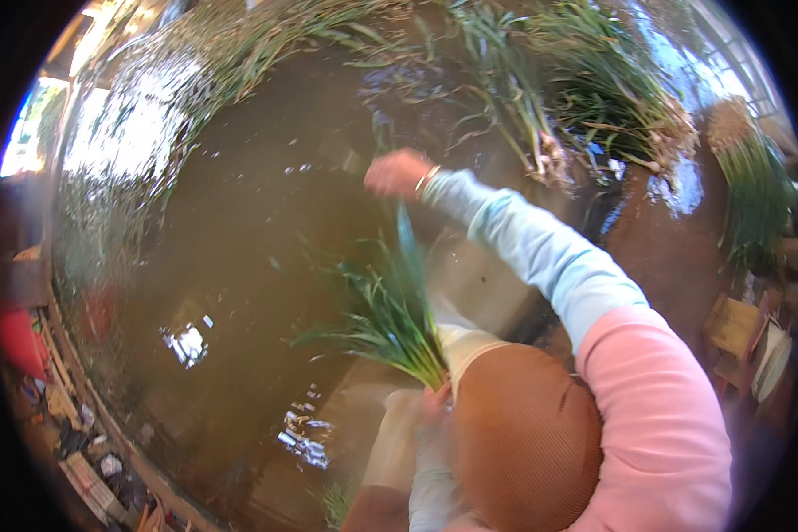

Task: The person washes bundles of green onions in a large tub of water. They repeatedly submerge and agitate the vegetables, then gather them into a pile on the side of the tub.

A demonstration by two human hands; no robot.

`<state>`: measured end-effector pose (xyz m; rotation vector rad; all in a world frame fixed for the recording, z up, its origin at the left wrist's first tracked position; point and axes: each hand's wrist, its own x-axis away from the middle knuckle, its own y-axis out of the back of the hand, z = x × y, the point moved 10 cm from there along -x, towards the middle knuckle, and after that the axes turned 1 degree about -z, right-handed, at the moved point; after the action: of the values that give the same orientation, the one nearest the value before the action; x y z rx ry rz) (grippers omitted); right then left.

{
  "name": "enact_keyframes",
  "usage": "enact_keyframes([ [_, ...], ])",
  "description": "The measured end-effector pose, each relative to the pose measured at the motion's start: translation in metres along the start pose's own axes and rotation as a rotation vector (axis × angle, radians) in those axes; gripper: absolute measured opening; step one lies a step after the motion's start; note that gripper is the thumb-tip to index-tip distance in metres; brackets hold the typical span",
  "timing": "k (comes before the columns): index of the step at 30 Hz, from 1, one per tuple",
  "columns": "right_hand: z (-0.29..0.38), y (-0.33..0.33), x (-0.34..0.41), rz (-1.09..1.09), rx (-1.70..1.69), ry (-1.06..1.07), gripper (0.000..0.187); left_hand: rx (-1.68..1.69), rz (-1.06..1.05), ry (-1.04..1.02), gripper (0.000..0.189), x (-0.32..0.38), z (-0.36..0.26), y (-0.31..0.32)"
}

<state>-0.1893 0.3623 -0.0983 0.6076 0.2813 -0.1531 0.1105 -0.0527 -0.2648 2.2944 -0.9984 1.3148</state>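
Brown, muddy water (259,219) lies before me, and my lower legs are in it. Low down between my knees, my left hand (437,401) grips the base of a bunch of green onions (399,326). Its long green leaves fan out up and to the left over the water. My right hand (399,174) is stretched forward above the water, blurred, with the fingers curled. A faint green streak shows just beyond it; whether the hand holds anything is unclear. Brown ribbed fabric (525,432) covers my bent knee beside the left hand.
Green onions with pale roots (612,100) are heaped at the upper right, and another bundle (751,179) lies farther right. Loose leaves (239,60) float along the far and left edges. A rim (126,452) bounds the water at left, with clutter beyond. A small wooden stool (735,326) stands right.
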Motion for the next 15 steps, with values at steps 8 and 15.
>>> enact_keyframes([
  [8, -0.060, 0.169, 0.133, -0.753, 0.658, -0.620, 0.025, 1.261, 0.284, -0.022, 0.031, 0.078, -0.205, 0.028],
  [15, -0.163, 0.168, 0.186, -0.322, 0.542, -0.915, 0.026, 1.092, 0.042, -0.528, 0.033, 0.096, -0.337, 0.048],
])
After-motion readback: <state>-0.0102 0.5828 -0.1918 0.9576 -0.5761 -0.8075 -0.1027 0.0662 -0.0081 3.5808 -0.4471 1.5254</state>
